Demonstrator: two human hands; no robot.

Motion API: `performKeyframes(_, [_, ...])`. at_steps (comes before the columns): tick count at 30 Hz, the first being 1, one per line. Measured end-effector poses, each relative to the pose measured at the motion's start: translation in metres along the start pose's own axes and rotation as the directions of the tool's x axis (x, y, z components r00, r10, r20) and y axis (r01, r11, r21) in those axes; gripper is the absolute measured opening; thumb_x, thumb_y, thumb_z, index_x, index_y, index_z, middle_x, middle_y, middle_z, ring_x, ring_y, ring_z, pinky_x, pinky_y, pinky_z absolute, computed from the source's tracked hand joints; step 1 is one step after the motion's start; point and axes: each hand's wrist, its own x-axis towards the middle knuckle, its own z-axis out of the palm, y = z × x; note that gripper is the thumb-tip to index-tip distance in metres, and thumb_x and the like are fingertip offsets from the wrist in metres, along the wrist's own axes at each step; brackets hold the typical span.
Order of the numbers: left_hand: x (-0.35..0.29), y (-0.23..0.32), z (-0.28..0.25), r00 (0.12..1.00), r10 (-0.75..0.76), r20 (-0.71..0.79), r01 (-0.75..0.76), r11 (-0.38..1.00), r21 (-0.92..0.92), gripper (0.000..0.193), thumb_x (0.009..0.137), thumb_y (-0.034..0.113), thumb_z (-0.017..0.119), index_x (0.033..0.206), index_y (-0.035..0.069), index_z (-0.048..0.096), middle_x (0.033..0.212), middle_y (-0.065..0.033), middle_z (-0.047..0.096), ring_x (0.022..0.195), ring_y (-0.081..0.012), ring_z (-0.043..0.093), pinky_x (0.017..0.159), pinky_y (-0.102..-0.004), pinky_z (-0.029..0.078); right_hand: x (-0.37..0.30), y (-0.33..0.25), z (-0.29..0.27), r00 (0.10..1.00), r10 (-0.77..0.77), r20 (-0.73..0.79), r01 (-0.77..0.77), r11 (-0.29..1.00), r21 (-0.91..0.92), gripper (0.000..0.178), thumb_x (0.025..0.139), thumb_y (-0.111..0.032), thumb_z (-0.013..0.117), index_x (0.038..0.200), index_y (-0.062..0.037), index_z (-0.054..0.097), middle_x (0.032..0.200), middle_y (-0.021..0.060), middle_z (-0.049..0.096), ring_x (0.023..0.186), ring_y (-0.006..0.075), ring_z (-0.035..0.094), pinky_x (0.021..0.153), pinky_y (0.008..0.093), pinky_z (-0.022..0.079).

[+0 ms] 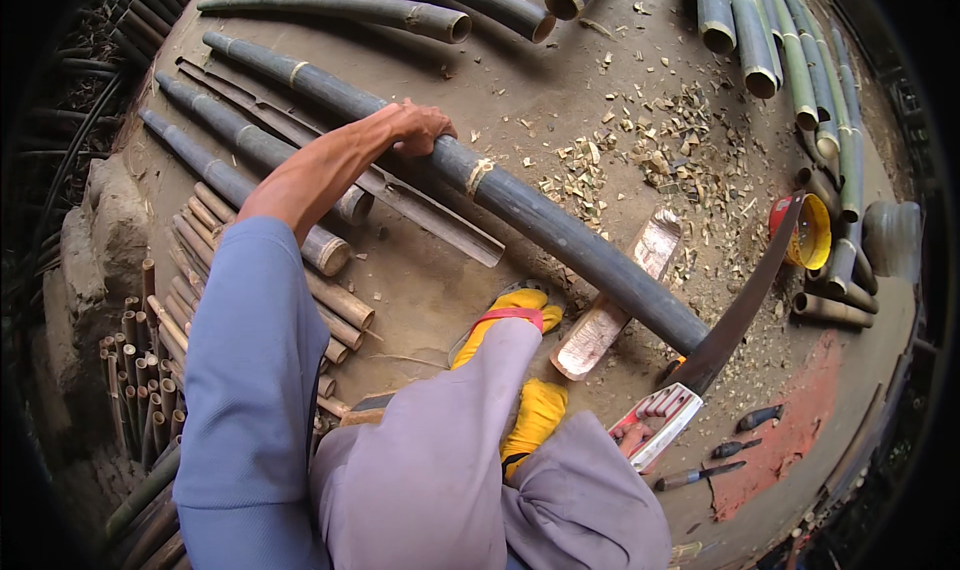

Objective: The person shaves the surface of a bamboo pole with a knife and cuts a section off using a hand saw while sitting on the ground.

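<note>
Under the left hand: long dark bamboo pole, fingers wrapped over it, pole running down-right to a curved blade at its cut end. Right hand: hidden, grip not determinable. Beside the blade: wood block, shavings, yellow sandal.

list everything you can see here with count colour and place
long bamboo pole: one, dark grey-green, diagonal across the middle
curved blade: one, dark, at the pole's near end
wood block: one, pale, under the pole
bamboo poles: several, green, top right
cut bamboo lengths: many, grey-brown, left
wood chips: many, pale, upper middle
yellow container: one, right
yellow sandals: two, centre
left hand: gripping the pole
right hand: hidden
</note>
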Motion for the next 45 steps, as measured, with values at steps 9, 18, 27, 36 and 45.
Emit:
performKeyframes(9, [-0.054,0.060,-0.035,0.927,0.181,-0.330,-0.212,0.976,-0.059,0.086,0.055,0.009,0.069,0.136,0.017,0.045,0.132,-0.0112,0.052,0.129,-0.0327,0.044,0.105,-0.0538,0.037,-0.074,-0.025,-0.187,0.765,-0.107,-0.635,0.101,0.994,-0.045,0.046,0.079,-0.001,0.063,0.122,0.0120,0.055,0.109,0.0230,0.067,0.088,0.0290,0.071,0.074,0.0342,0.057])
performKeyframes(18, [-0.095,0.337,-0.118,0.780,0.623,-0.053,-0.570,0.743,0.350,0.068,0.072,0.030,0.071,0.131,0.004,0.050,0.120,-0.0179,0.058,0.116,-0.0341,0.055,0.099,-0.0454,0.044,-0.166,-0.028,-0.205,0.663,-0.046,-0.747,0.115,0.993,0.041,0.048,0.077,-0.002,0.064,0.122,0.0136,0.055,0.109,0.0227,0.068,0.083,0.0260,0.072,0.070,0.0320,0.057])
performKeyframes(27, [0.015,0.436,-0.012,0.623,0.313,-0.717,-0.491,0.870,-0.047,0.046,0.091,0.045,0.044,0.103,0.007,0.066,0.087,-0.0196,0.068,0.081,-0.0401,0.066,0.077,-0.0493,0.050,-0.174,-0.017,-0.194,0.694,-0.031,-0.719,0.176,0.976,0.128,0.047,0.076,-0.001,0.065,0.120,0.0134,0.056,0.103,0.0222,0.068,0.081,0.0254,0.072,0.072,0.0326,0.057])
performKeyframes(36, [0.016,0.432,-0.012,0.604,0.367,-0.708,-0.491,0.870,0.032,0.049,0.089,0.050,0.045,0.104,0.007,0.064,0.092,-0.0167,0.068,0.086,-0.0340,0.066,0.078,-0.0464,0.049,-0.196,-0.023,-0.184,0.715,-0.028,-0.698,0.149,0.982,0.113,0.047,0.077,-0.001,0.064,0.121,0.0122,0.056,0.108,0.0229,0.067,0.086,0.0283,0.072,0.074,0.0345,0.056])
performKeyframes(45, [0.018,0.429,-0.013,0.599,0.395,-0.697,-0.505,0.861,0.054,0.049,0.090,0.049,0.045,0.104,0.006,0.064,0.091,-0.0144,0.068,0.088,-0.0320,0.066,0.081,-0.0450,0.046,-0.184,-0.038,-0.195,0.781,0.098,-0.617,-0.006,0.989,0.149,0.046,0.077,-0.001,0.066,0.121,0.0083,0.059,0.107,0.0216,0.069,0.082,0.0271,0.072,0.068,0.0330,0.056])
